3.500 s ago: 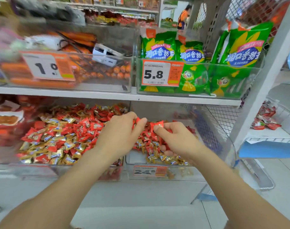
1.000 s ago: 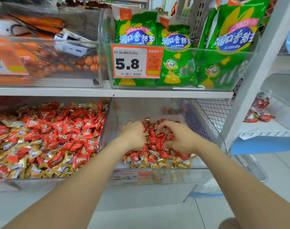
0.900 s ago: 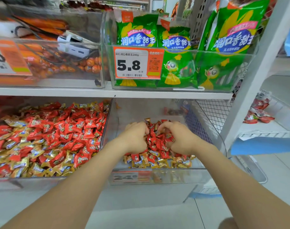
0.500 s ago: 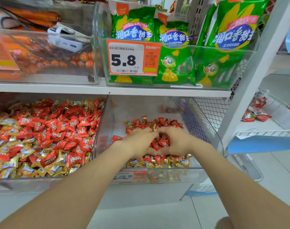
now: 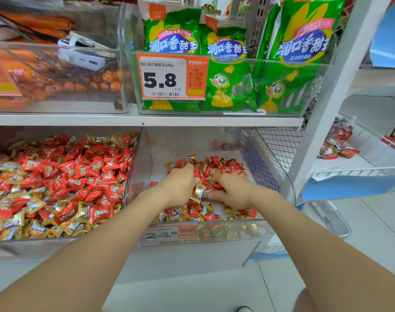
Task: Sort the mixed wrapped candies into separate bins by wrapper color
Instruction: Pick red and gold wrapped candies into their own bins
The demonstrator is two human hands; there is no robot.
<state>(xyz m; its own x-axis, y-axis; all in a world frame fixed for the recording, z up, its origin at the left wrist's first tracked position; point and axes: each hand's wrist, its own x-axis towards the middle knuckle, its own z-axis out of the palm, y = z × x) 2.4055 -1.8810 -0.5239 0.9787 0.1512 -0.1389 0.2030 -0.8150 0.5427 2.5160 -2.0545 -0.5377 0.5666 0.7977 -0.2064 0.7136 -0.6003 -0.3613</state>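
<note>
Both hands worked inside the clear right-hand bin, whose low front wall carried a blurred price tag. The left hand was curled over the near left side of the pile of red and gold candies in this bin; whether it gripped anything could not be told. The right hand, just beside it, had its fingers curled into the pile, closed around red pieces. A single gold candy stood on end between the two hands, touching both; which hand held it could not be told. The pile covered the middle and front of the bin, reaching the front wall, while the bin's floor lay bare along its left wall and across its back. The shelf board ran above the bin, well above the knuckles. Against the bin's left wall stood a second bin, heaped with mixed red and gold candies almost to its front lip. Wire mesh closed the space beyond the bin's right wall. Green snack bags stood above the shelf board.
</note>
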